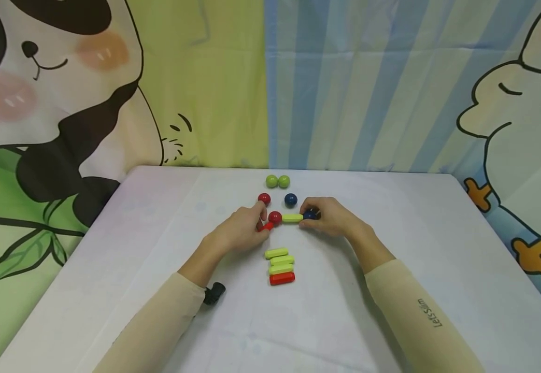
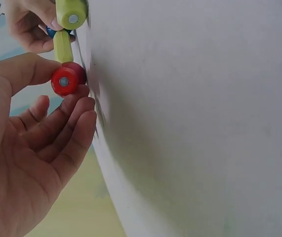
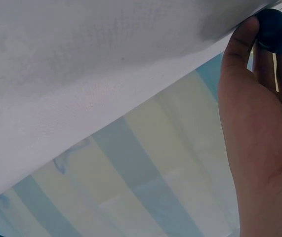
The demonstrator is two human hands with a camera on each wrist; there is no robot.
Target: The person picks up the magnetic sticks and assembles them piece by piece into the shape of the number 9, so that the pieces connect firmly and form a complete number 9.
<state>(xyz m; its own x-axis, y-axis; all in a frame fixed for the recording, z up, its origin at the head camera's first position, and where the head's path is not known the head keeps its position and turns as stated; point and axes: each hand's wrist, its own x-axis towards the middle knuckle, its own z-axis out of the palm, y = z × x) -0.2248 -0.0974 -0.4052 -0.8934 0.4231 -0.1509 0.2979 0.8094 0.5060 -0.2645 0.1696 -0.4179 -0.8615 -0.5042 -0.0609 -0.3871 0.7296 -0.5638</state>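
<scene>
Between the thumb and fingers of my left hand point(image 1: 239, 229) is a short red rod point(image 1: 268, 226), pinched. In the left wrist view, the red rod's end point(image 2: 64, 81) shows a small silver disc. A red ball point(image 1: 275, 217) sits at the rod's far end. From that ball a yellow-green rod point(image 1: 292, 218) runs right to a dark blue ball point(image 1: 311, 215). My right hand point(image 1: 333, 217) pinches this blue ball, also seen in the right wrist view as a glossy blue ball point(image 3: 274, 30). Together the pieces form a bent line low over the table.
Behind the hands lie two green balls point(image 1: 278, 181), another red ball point(image 1: 264, 198) and another blue ball point(image 1: 291, 200). Nearer the front, three yellow-green rods point(image 1: 282, 260) lie stacked in a column above a red rod point(image 1: 282, 278). The white table point(image 1: 140, 248) meets a printed cloth backdrop point(image 1: 205, 103).
</scene>
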